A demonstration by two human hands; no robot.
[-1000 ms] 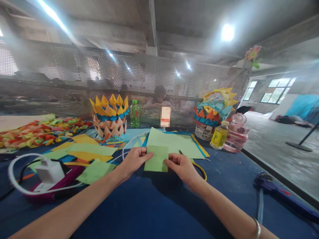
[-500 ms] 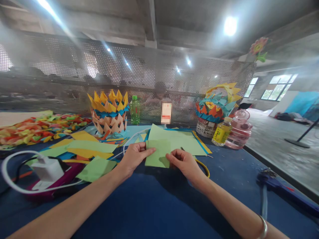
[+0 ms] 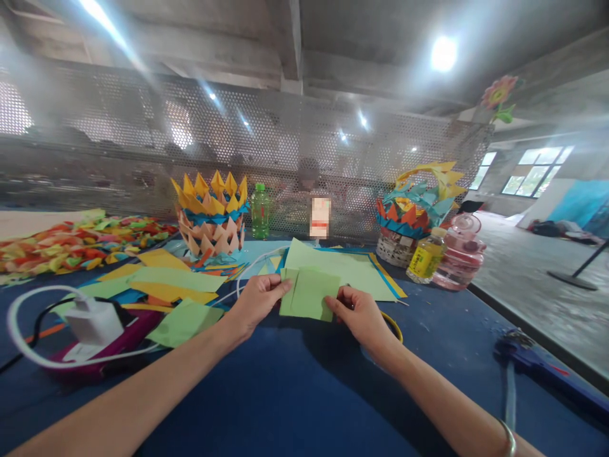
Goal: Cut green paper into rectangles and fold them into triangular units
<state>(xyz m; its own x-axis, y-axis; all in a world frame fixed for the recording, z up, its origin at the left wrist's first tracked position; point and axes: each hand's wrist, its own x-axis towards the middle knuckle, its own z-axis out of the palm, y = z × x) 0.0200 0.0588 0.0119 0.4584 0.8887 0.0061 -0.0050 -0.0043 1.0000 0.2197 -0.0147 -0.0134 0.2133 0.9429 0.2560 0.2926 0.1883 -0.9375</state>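
My left hand (image 3: 259,304) pinches the left edge of a light green piece of paper (image 3: 288,301) above the blue table. Overlapping it, a second light green piece of paper (image 3: 314,293) is held at its right edge between the thumb and fingers of my right hand (image 3: 354,311). Both hands are closed. Behind them lies a stack of larger green, blue and yellow sheets (image 3: 361,270). A yellow loop (image 3: 392,325) shows partly behind my right hand; the rest of it is hidden.
At the left are a purple power strip (image 3: 137,327) with a white charger (image 3: 95,327), a green square (image 3: 185,322) and loose paper strips (image 3: 178,279). Folded-paper baskets (image 3: 212,219) and bottles (image 3: 260,212) stand behind. A blue glue gun (image 3: 537,358) lies right.
My right hand has shifted slightly right with its piece, so the two green pieces now show as separate, offset layers. The left hand stays nearly in place. The view has shifted slightly.
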